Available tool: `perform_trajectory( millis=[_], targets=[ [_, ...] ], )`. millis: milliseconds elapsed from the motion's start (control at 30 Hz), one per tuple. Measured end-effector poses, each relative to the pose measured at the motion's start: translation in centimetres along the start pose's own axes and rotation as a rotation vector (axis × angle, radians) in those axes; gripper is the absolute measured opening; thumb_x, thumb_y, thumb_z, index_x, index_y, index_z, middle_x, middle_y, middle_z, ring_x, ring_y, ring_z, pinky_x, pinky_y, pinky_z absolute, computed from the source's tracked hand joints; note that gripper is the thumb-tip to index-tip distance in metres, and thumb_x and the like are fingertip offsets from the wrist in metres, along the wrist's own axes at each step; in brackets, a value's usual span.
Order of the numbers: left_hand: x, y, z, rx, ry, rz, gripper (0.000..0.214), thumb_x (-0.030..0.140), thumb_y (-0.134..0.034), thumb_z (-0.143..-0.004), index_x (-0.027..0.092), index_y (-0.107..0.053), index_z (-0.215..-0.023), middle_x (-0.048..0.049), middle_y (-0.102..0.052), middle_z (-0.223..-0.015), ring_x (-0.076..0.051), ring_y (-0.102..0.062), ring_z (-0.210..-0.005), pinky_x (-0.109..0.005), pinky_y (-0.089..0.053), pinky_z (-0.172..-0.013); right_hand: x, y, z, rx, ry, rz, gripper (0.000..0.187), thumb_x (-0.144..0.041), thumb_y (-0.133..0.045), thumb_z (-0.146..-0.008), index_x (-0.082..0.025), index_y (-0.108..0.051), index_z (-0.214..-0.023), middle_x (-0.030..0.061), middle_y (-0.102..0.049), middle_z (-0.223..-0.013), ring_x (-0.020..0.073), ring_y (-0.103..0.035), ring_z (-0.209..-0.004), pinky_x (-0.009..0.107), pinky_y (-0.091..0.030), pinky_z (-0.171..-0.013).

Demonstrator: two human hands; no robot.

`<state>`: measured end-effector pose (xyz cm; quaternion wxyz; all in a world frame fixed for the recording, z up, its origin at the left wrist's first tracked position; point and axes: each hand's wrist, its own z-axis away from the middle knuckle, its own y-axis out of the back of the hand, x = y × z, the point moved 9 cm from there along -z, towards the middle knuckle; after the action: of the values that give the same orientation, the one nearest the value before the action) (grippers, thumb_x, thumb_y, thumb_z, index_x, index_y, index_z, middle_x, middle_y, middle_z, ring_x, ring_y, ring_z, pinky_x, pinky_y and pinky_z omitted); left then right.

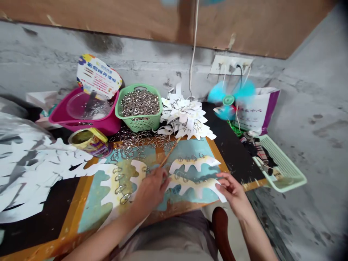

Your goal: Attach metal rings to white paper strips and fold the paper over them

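Our left hand (152,188) is closed around a thin stick (170,152). Our right hand (231,189) pinches the end of the white strip (210,185) lying between our hands, perhaps so it stays still. Loose metal rings (132,143) lie just past our left hand, probably so we can reach them easily.

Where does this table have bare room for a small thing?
Right: bare black tabletop, between pile of white pieces and green tray. Front left: another patch, between white sheets and brown tape. Crowded: the back, with pink basket, green basket and loose rings; the middle, with left hand, right hand and white strips.
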<state>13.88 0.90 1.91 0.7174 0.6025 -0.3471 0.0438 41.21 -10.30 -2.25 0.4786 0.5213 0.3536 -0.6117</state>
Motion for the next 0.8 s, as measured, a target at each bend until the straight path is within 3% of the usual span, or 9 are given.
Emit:
perform_trajectory(
  millis=[67, 100, 133, 233, 300, 367, 467, 667, 800],
  targets=[
    [-1.2, 3.9, 2.2, 0.271, 0.041, 0.084, 0.024, 0.042, -0.055, -0.091, 0.020, -0.056, -0.100, -0.0060, -0.064, -0.093, -0.022, -0.062, -0.081, -0.032, -0.047, -0.070, 0.9, -2.5, 0.4, 0.030, -0.038, -0.137, 0.035, -0.043, -0.075, -0.080, -0.024, -0.059, -0.106, -0.0009, -0.060, -0.079, 0.0131, -0.054, -0.059, 0.025, -0.047, -0.056],
    [-1.4, 4.9, 3.7, 0.355, 0.081, 0.133, 0.025, 0.045, -0.055, -0.090, 0.021, -0.057, -0.097, -0.0046, -0.064, -0.087, -0.021, -0.060, -0.075, -0.031, -0.046, -0.069, 1.3, -3.7, 0.7, 0.043, -0.043, -0.165, 0.034, -0.044, -0.075, -0.080, -0.024, -0.060, -0.103, -0.0005, -0.060, -0.081, 0.0130, -0.054, -0.059, 0.025, -0.048, -0.055],
    [-1.3, 4.7, 4.9, 0.340, 0.120, 0.209, 0.024, 0.045, -0.053, -0.092, 0.021, -0.059, -0.088, -0.0023, -0.062, -0.078, -0.018, -0.056, -0.067, -0.029, -0.045, -0.066, 1.6, -4.7, 1.0, 0.059, -0.033, -0.168, 0.033, -0.044, -0.076, -0.079, -0.024, -0.061, -0.101, 0.0005, -0.060, -0.083, 0.0138, -0.055, -0.062, 0.026, -0.048, -0.056],
    [2.0, -3.0, 7.5, -0.216, 0.170, 0.651, 0.039, 0.050, -0.050, -0.094, 0.020, -0.064, -0.072, -0.0024, -0.061, -0.066, -0.017, -0.057, -0.064, -0.025, -0.042, -0.058, 1.9, -6.8, 2.2, 0.078, 0.013, -0.113, 0.033, -0.042, -0.076, -0.078, -0.022, -0.062, -0.101, 0.0048, -0.063, -0.095, 0.0163, -0.059, -0.074, 0.024, -0.048, -0.060],
    [3.9, -7.3, 8.5, -0.337, 0.289, 1.016, 0.043, 0.058, -0.055, -0.089, 0.018, -0.066, -0.077, -0.0045, -0.064, -0.072, -0.017, -0.060, -0.067, -0.025, -0.045, -0.060, 2.0, -7.6, 3.1, 0.057, 0.015, -0.079, 0.035, -0.042, -0.074, -0.079, -0.022, -0.060, -0.105, 0.0063, -0.064, -0.102, 0.0153, -0.059, -0.072, 0.023, -0.047, -0.058],
    [3.9, -9.8, 8.2, -0.176, 0.479, 1.339, 0.043, 0.060, -0.063, -0.082, 0.017, -0.066, -0.083, -0.0038, -0.064, -0.076, -0.017, -0.061, -0.070, -0.026, -0.049, -0.067, 2.0, -8.0, 3.8, 0.025, 0.010, -0.061, 0.038, -0.043, -0.073, -0.080, -0.022, -0.057, -0.109, 0.0064, -0.064, -0.103, 0.0130, -0.057, -0.064, 0.023, -0.045, -0.053],
    [4.2, -11.4, 7.0, 0.015, 0.525, 1.537, 0.040, 0.053, -0.077, -0.072, 0.015, -0.065, -0.080, -0.0005, -0.060, -0.071, -0.013, -0.057, -0.065, -0.024, -0.048, -0.066, 1.3, -8.3, 4.6, -0.016, 0.039, -0.081, 0.043, -0.044, -0.070, -0.082, -0.025, -0.051, -0.116, 0.0071, -0.064, -0.107, 0.0136, -0.060, -0.062, 0.024, -0.048, -0.052],
    [3.4, -11.4, 6.4, 0.254, 0.578, 1.708, 0.045, 0.035, -0.088, -0.057, 0.016, -0.061, -0.088, 0.0001, -0.065, -0.078, -0.013, -0.061, -0.070, -0.023, -0.048, -0.066, 0.8, -9.5, 5.5, -0.138, 0.085, -0.086, 0.049, -0.037, -0.069, -0.084, -0.030, -0.044, -0.126, 0.0077, -0.062, -0.121, 0.0108, -0.060, -0.058, 0.024, -0.049, -0.051],
    [2.8, -11.5, 6.2, 0.312, 0.585, 1.701, 0.046, 0.032, -0.089, -0.055, 0.017, -0.056, -0.084, 0.0015, -0.064, -0.076, -0.012, -0.061, -0.068, -0.022, -0.049, -0.066, 0.8, -8.9, 4.3, -0.104, 0.136, -0.067, 0.055, -0.042, -0.070, -0.084, -0.030, -0.044, -0.130, 0.0057, -0.068, -0.107, 0.0136, -0.062, -0.060, 0.026, -0.051, -0.054]
  ],
)
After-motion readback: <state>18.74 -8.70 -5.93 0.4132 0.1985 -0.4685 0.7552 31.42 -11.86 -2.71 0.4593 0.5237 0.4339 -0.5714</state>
